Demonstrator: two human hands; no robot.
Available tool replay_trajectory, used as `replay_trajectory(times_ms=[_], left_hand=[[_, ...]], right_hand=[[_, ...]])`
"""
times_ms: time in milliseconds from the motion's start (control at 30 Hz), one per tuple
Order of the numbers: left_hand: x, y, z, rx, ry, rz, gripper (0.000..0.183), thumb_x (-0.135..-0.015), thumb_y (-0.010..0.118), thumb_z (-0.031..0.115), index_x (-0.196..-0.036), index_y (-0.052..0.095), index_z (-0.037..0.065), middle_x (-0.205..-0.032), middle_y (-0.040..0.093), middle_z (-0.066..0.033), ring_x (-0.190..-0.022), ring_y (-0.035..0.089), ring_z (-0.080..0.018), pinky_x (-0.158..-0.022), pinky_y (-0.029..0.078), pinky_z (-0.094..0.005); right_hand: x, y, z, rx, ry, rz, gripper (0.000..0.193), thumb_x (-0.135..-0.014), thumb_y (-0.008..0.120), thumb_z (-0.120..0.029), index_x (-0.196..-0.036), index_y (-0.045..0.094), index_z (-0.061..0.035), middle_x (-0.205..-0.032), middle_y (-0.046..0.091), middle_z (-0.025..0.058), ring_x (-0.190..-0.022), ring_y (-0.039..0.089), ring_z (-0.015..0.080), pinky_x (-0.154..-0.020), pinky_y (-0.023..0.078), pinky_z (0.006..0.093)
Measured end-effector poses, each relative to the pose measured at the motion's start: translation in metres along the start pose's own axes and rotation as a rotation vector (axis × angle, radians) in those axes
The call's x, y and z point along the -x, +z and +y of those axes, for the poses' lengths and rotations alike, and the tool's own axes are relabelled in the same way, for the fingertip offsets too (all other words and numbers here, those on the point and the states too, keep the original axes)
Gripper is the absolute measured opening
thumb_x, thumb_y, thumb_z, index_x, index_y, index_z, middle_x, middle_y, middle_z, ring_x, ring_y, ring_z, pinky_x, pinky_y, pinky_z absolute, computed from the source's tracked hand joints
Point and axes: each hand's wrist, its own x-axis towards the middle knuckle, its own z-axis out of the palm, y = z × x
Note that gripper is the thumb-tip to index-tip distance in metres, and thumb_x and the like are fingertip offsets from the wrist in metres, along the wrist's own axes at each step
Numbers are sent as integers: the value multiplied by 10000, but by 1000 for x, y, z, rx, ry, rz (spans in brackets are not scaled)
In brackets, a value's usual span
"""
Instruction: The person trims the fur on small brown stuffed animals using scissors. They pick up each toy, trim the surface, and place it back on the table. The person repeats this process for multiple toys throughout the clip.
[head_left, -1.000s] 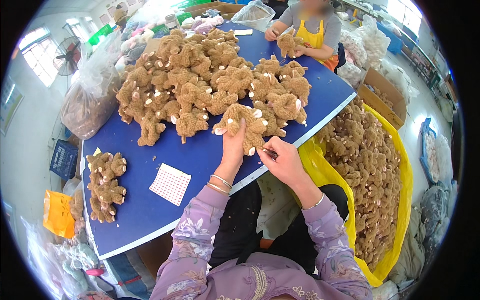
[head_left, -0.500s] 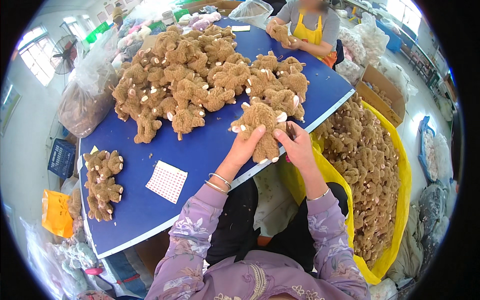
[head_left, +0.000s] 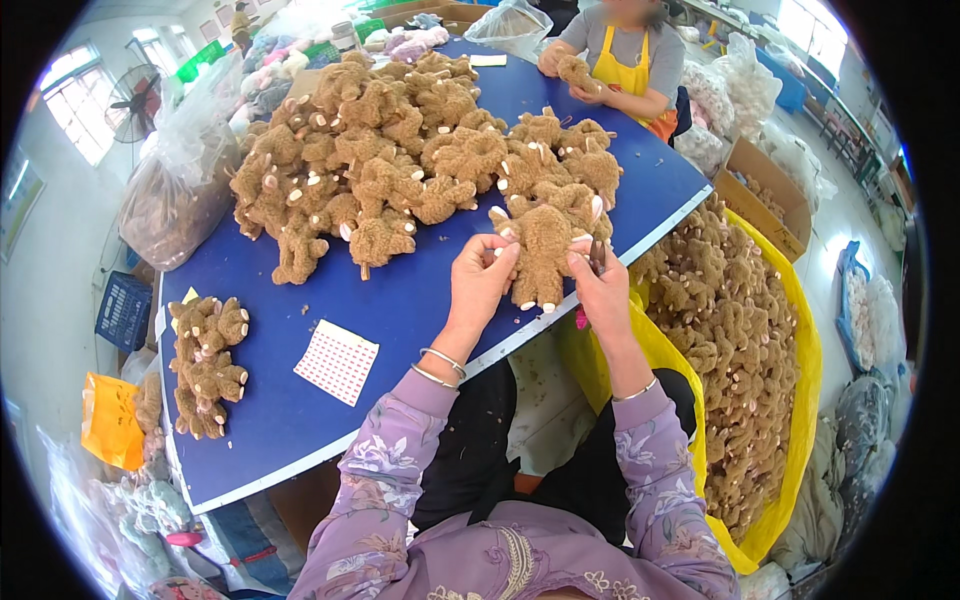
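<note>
Between both hands I hold a brown curly plush toy (head_left: 542,255) with small white paw tips, over the table's near right edge. My left hand (head_left: 478,285) pinches its left limb between thumb and fingers. My right hand (head_left: 604,292) grips the opposite limb. Tucked in that same hand is a dark-bladed tool, seemingly thread snips (head_left: 598,256), with a bit of pink showing below. Just beyond the held toy lies a large pile of the same plush toys (head_left: 375,150). How the right fingers wrap the tool is partly hidden.
A blue table (head_left: 270,420) carries a white sheet with small red marks (head_left: 337,362) and a short row of plush toys (head_left: 208,365). At my right stands a yellow sack (head_left: 812,350) full of toys. A co-worker (head_left: 625,65) in a yellow apron handles a toy across the table.
The toy has been turned and spread out, its body now upright between my hands. My left hand has shifted from its middle to its left limb.
</note>
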Motion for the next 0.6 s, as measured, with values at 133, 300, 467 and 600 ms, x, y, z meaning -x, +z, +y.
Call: replay_trajectory(times_ms=[133, 300, 467, 600], left_hand=[[-4, -3, -14, -27, 27, -123, 203, -883, 660, 134, -1048, 621, 23, -697, 556, 28, -557, 458, -26, -491, 384, -193], [-6, -8, -9, 62, -26, -112, 200, -930, 602, 194, -1005, 647, 14, -702, 556, 22, -560, 453, -38, -497, 381, -200], [-7, -9, -7, 163, -65, -22, 211, -937, 601, 239, -994, 646, 40, -702, 545, 24, -558, 450, -54, -497, 375, -206], [-6, -7, -6, 178, -44, 11, 211, -940, 597, 240, -986, 646, 40, -702, 547, 26, -560, 453, -49, -494, 376, -205]], right_hand=[[2, -6, -13, -272, 264, -75, 178, -900, 639, -202, -961, 657, -36, -668, 503, -52, -528, 407, 15, -471, 327, 177], [2, -10, -14, -280, 297, -49, 163, -899, 636, -177, -967, 632, -29, -621, 456, -56, -463, 351, 16, -417, 282, 180], [2, -10, -12, -276, 240, -21, 138, -895, 633, -158, -920, 594, -28, -622, 457, -56, -465, 356, 17, -417, 284, 178], [1, -5, -13, -266, 225, 4, 98, -884, 623, -132, -918, 588, -47, -636, 471, -55, -470, 370, 13, -416, 284, 168]])
